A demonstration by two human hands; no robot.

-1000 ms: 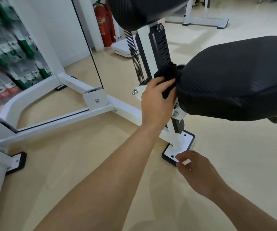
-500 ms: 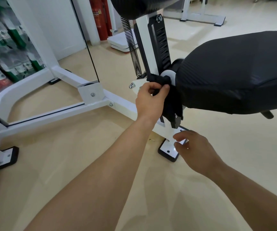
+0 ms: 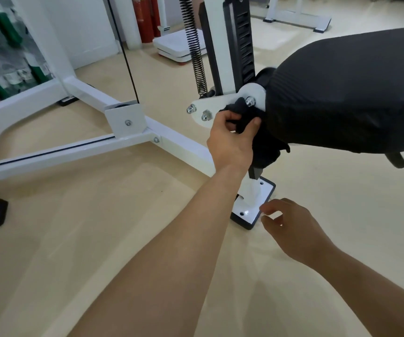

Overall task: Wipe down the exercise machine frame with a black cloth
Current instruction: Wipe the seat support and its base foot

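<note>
Grip on a crumpled black fabric cloth [image 3: 244, 115]: the left hand [image 3: 230, 139] pinches it between the thumb and curled fingers. The upper fold of the cloth stands above the fingertips. It is pressed against the flat white metal pivot bracket [image 3: 211, 107] of the white tubular steel exercise machine frame [image 3: 181, 144], touching a silver dome nut [image 3: 250, 101]. The remainder hangs below the thumb, beside the front edge of the black textured padded seat [image 3: 342, 93] (cloth and pad are hard to tell apart where they overlap). The right hand [image 3: 291, 227] hovers lower, near the white bolt-down foot plate with black rubber edging [image 3: 247, 211]. Its fingers are loosely curled and hold nothing. Above the bracket rise a long dark coil spring [image 3: 196, 49] and a black notched adjustment rail [image 3: 239, 40]. Two red fire extinguishers [image 3: 145, 18] stand at the far wall on the pale beige floor [image 3: 98, 215].
</note>
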